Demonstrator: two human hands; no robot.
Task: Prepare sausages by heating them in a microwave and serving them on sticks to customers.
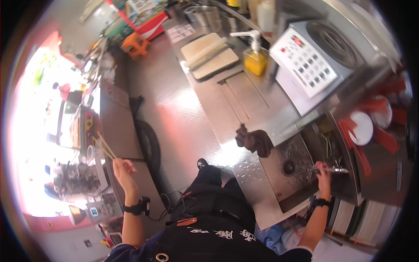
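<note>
My left hand (124,168) is raised over the left counter's edge, its fingers closed around a pair of wooden chopsticks (106,147) that point up and to the left. On the right, my right hand (322,172) is at the metal faucet (338,170) over the stainless steel sink (278,181). Whether its fingers grip the faucet or something small cannot be told. Water splashes in the basin around the drain (288,167). A dark brown cloth (255,140) lies bunched at the sink's upper left corner.
Beyond the sink stand a machine with a keypad (307,59), a yellow pump bottle (255,60) and a tray (212,55). An orange stool (135,45) stands on the metal floor. Red-handled utensils (356,131) hang at right. A black hose (149,140) runs by the left counter.
</note>
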